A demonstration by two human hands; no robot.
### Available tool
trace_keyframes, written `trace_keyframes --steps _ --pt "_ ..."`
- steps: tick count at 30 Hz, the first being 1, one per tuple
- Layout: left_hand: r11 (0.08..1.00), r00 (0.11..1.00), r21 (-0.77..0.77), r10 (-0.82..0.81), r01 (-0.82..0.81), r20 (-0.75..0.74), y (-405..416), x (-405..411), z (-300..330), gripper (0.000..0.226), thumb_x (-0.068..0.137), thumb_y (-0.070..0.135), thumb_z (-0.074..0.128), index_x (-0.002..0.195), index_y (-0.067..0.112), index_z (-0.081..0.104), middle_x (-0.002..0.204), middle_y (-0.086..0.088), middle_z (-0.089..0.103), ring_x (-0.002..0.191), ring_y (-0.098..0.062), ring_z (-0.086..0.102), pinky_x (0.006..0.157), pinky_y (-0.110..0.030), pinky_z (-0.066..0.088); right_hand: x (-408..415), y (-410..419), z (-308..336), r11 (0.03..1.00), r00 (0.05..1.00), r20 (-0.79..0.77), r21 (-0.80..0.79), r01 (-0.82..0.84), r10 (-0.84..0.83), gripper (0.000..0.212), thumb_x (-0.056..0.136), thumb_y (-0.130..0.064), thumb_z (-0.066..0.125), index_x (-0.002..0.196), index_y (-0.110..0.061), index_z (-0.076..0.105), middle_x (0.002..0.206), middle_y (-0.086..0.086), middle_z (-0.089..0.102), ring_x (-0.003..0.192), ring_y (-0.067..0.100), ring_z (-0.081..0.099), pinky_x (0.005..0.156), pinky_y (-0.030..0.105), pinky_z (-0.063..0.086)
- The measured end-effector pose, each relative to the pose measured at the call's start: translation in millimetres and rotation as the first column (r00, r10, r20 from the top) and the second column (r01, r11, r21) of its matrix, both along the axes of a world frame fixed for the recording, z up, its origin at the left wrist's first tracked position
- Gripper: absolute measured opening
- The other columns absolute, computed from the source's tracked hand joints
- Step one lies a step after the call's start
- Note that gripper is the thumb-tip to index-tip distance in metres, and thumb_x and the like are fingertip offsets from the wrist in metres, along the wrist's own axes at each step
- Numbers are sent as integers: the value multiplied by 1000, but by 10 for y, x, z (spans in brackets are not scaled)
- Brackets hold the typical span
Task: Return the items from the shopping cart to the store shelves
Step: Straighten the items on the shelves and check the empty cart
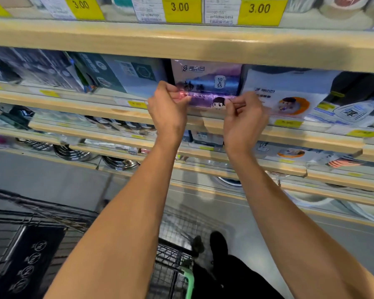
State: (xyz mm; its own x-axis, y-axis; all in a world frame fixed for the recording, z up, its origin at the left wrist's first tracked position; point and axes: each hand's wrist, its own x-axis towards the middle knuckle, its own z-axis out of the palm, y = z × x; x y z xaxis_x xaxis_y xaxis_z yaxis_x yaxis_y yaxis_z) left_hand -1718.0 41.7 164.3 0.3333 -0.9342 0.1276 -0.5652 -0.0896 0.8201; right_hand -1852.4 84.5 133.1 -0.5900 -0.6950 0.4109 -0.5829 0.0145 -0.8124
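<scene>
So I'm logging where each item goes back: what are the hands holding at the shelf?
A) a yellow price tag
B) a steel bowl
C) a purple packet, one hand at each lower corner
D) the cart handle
C: the left hand and right hand each pinch a lower corner of the purple packet standing on the shelf.

wooden shelf [125, 114] carries purple packet [207, 83] between neighbouring white packets [285, 98].

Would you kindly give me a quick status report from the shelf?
Left hand and right hand pinching purple packet. Packet at shelf slot, white packet beside it. Nothing blocking.
</scene>
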Motion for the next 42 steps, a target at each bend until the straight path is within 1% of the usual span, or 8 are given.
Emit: trace_keyframes --steps 10,13,15,17,22,32,35,42 --pt "979 994 -184 -100 93 -34 226 240 -57 10 87 19 75 92 19 66 85 3 68 78 -11 64 71 -29 57 -62 174 -2 955 994 87 -283 93 -71 20 95 -22 66 89 -3 65 80 3 63 66 17 57 61 24 46" --pt "908 939 -262 -282 327 198 254 198 17 17 90 14 68 106 17 71 100 4 68 87 -8 63 78 -17 52 -199 104 7 952 990 24 -269 143 -142 21 94 -20 64 99 0 61 92 11 57 79 31 57 67 40 49" --pt "826 830 -271 -356 495 429 205 82 64 30 89 14 66 119 16 68 111 -3 65 101 -20 62 84 -27 51 -248 15 45 976 985 -43 -149 161 -169 27 93 -27 62 102 -1 59 98 17 58 87 31 59 68 31 43" --pt "823 718 -206 -306 530 625 159 -35 131 40 89 18 66 129 21 62 118 -9 60 111 -29 55 89 -36 46 -239 -29 84 976 969 -135 -87 198 -209 31 93 -29 60 102 1 61 101 20 60 89 29 58 68 21 32" --pt "861 553 17 -342 509 760 113 -119 101 62 87 8 65 142 30 47 134 -10 50 127 -30 43 106 -40 37 -216 -28 118 974 947 -229 -33 225 -226 35 91 -29 46 97 2 62 95 22 62 85 34 58 68 38 45" --pt "759 671 -113 -483 641 562 387 251 -105 59 85 7 73 138 25 57 160 -15 29 148 -32 29 117 -47 35 258 286 48 988 985 -91 -65 141 -147 15 86 -13 61 100 -16 63 90 -7 56 76 14 56 68 25 50" --pt "801 760 -149 -465 579 454 477 631 -179 54 86 5 70 135 24 60 160 -10 30 146 -27 33 116 -38 35 676 346 21 1000 999 -46 -25 12 -13 12 90 -18 65 102 -15 63 92 0 61 75 13 55 68 14 43" --pt "902 886 -107 -379 418 267 522 1766 -119 34 89 12 67 121 23 68 136 -1 53 128 -19 49 102 -37 47 1904 438 7 958 957 -58 -34 -285 283 7 90 -15 67 96 -11 66 88 -2 58 69 8 49 65 25 46"
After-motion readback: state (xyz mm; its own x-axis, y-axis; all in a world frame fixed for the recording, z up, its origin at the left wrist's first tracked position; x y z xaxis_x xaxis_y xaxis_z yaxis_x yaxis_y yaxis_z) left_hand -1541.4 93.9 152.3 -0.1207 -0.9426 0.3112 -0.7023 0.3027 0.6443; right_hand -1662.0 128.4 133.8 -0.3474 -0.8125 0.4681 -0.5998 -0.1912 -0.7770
